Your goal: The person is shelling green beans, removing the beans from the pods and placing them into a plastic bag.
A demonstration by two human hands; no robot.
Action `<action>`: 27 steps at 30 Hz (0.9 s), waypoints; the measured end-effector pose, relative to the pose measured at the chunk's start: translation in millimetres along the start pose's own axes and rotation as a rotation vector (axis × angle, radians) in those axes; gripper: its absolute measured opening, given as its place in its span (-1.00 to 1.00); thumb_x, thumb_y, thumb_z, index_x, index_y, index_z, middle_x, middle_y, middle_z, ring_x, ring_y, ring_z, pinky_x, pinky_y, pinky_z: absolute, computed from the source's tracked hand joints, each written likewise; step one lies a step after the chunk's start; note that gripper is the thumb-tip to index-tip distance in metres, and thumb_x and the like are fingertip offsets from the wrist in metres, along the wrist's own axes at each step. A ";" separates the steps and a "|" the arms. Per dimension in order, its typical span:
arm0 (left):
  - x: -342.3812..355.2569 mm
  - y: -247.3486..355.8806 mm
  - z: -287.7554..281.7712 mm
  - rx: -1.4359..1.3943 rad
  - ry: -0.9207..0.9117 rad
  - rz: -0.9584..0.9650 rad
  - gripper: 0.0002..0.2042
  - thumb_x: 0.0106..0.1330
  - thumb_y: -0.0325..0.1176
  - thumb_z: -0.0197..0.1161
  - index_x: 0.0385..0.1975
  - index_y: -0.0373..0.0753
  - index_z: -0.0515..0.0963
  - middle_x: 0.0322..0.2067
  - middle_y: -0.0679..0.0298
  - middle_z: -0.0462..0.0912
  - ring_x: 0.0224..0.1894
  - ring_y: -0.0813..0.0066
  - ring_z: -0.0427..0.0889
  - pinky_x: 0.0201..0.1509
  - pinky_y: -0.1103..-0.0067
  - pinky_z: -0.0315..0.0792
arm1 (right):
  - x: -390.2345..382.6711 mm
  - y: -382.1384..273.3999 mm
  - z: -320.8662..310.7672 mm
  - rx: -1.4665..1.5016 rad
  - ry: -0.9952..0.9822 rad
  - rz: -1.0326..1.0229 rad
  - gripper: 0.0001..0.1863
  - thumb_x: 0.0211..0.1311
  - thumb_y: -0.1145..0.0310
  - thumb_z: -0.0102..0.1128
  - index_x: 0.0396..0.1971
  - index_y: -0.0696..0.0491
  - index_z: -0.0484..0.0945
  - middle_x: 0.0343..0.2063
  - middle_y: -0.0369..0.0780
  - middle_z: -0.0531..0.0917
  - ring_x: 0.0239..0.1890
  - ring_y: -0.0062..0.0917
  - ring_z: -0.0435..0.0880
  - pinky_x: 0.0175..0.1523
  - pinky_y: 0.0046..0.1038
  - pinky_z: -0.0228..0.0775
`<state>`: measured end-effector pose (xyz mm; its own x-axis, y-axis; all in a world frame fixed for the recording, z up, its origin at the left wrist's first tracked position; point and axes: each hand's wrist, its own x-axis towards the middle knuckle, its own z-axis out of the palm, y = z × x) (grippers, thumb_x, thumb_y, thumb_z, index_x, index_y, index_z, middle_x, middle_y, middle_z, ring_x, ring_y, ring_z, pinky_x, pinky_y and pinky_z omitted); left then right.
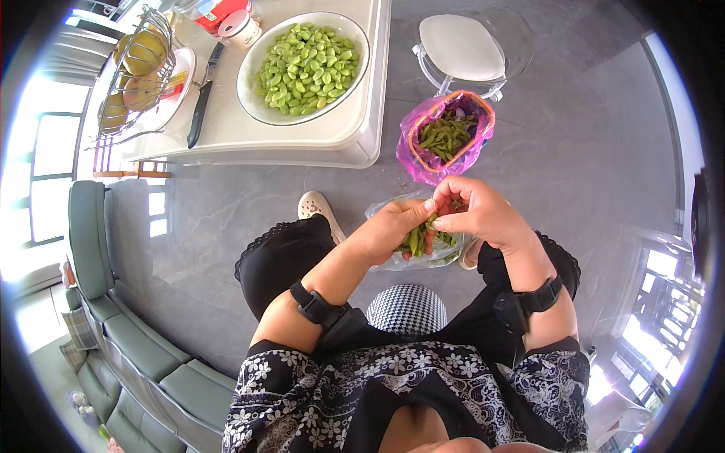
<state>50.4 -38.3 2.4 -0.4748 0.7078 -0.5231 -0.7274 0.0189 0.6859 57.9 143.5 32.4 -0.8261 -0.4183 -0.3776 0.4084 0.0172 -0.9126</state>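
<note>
My left hand (404,226) grips several green bean pods (414,241) between my knees, thumb raised at their top. My right hand (468,215) meets it, thumb and index finger pinched on a pod. Below both hands lies a clear plastic bag (393,259) with more pods, partly hidden by my hands. Just beyond them, a pink bag (409,155) lines an orange-rimmed container holding darker pods or husks (445,138). A large white bowl (247,79) of shelled green beans (302,68) stands on the table to the upper left.
The white table (358,142) also bears a knife (199,113), a wire fruit basket (143,57) and a cup (238,30). A white chair (461,45) stands at the back right, a green sofa (166,366) at left, and a checked stool seat (405,306) is beneath me.
</note>
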 end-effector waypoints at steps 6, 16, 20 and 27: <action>4.8 -4.6 -2.2 -0.001 0.007 0.012 -0.61 0.27 0.00 -0.09 -0.41 -0.27 0.41 -0.58 0.26 0.48 -0.58 0.52 0.51 -0.71 0.70 0.27 | 0.9 1.0 3.9 -0.049 0.050 -0.026 -0.88 -0.09 0.52 0.16 -0.49 0.14 0.42 -0.57 -0.34 0.50 -0.49 -0.71 0.44 -0.35 -0.63 0.30; 3.1 5.0 2.8 -0.071 -0.010 0.070 -0.63 0.30 -0.04 -0.12 -0.50 -0.25 0.37 -0.59 0.25 0.47 -0.58 0.51 0.50 -0.69 0.71 0.24 | 7.3 10.9 -15.3 0.529 0.243 0.080 -0.86 -0.14 0.56 -0.12 -0.51 0.10 0.40 -0.66 -0.27 0.43 -0.67 -0.60 0.40 -0.68 -0.66 0.13; 2.6 7.2 -0.8 -0.064 0.007 0.084 -0.64 0.31 -0.07 -0.13 -0.51 -0.25 0.35 -0.60 0.25 0.47 -0.58 0.51 0.49 -0.70 0.71 0.22 | 9.0 5.5 -17.1 0.508 0.214 0.157 -0.93 -0.04 0.51 -0.06 -0.51 0.09 0.41 -0.67 -0.28 0.43 -0.71 -0.65 0.38 -0.70 -0.67 0.12; 13.4 -2.9 -6.0 -0.331 -0.015 0.056 -0.64 0.32 -0.03 -0.19 -0.45 -0.23 0.33 -0.55 0.26 0.44 -0.52 0.45 0.51 -0.71 0.70 0.21 | 19.4 13.9 -18.2 0.439 0.236 0.118 -0.87 0.08 0.34 0.10 -0.51 0.08 0.44 -0.71 -0.34 0.42 -0.73 -0.75 0.34 -0.70 -0.70 0.07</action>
<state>43.1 -33.0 -9.7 -0.5129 0.7115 -0.4803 -0.8231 -0.2487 0.5106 40.6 152.2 9.5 -0.8091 -0.2188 -0.5454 0.5867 -0.3526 -0.7290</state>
